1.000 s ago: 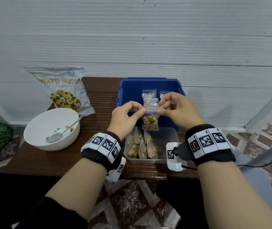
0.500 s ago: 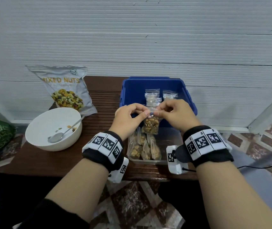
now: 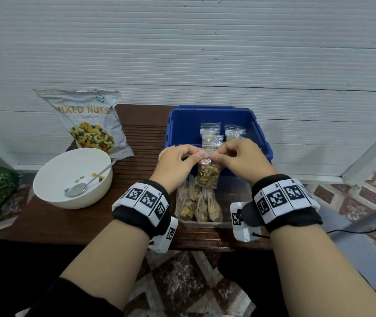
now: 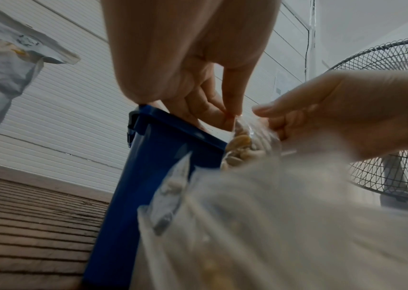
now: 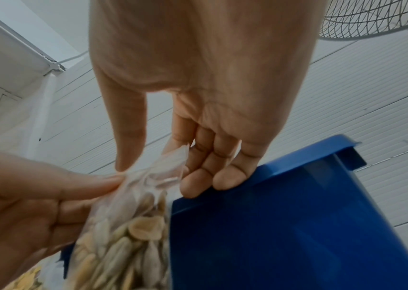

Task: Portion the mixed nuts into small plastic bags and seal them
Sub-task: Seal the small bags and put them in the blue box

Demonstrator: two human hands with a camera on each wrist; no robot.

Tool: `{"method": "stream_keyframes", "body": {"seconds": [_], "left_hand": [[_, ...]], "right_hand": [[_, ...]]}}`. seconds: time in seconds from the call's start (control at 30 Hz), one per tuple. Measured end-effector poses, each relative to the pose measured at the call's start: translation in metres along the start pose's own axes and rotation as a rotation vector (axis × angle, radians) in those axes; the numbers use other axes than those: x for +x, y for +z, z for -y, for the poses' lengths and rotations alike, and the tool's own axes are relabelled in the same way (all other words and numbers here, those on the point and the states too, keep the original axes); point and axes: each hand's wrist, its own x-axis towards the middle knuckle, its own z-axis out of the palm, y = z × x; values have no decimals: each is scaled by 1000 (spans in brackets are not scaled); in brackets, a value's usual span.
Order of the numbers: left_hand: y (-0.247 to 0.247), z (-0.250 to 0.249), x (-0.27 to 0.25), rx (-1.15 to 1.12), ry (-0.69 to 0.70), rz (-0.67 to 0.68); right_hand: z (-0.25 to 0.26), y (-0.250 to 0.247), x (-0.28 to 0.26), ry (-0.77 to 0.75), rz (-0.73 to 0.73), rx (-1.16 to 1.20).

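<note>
Far left, the mixed nuts pouch point(image 3: 88, 122) stands behind your white bowl point(image 3: 72, 177), nearly empty with its spoon point(image 3: 84, 184). Centre: your left hand point(image 3: 178, 165) and right hand point(image 3: 239, 161) have come down since 1 second ago, each pinching the top strip of the small filled bag point(image 3: 207, 175), now just above the clear tub point(image 3: 235, 202) of filled bags. That drop suggests the seal is closing; behind, the blue bin point(image 3: 212, 124) holds about 3 more bags.
</note>
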Motion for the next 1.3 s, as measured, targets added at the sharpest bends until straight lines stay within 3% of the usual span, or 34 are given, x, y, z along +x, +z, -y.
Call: {"method": "stream_keyframes", "body": {"seconds": [0.3, 0.43, 0.57, 0.63, 0.77, 0.9, 1.03, 1.17, 1.3], "left_hand": [[0, -6, -7, -120, 4, -11], [-4, -7, -11, -306, 40, -37], [-9, -6, -8, -401, 79, -219], [-11, -3, -3, -396, 88, -316], [-18, 17, 17, -222, 30, -425], [-23, 35, 32, -48, -34, -348], [-26, 42, 35, 30, 4, -268], [-28, 47, 35, 6, 6, -245], [-28, 48, 35, -35, 4, -243]], "right_hand": [[-2, -9, 1, 27, 110, -49], [4, -24, 5, 32, -21, 35], [16, -50, 12, 25, -258, 73], [23, -58, 18, 14, -280, 37], [34, -59, 39, 16, -103, -220], [38, -45, 63, 17, 215, -479], [39, -28, 85, 69, 468, -695], [34, -18, 102, 158, 622, -767], [26, -13, 114, 168, 675, -837]]}}
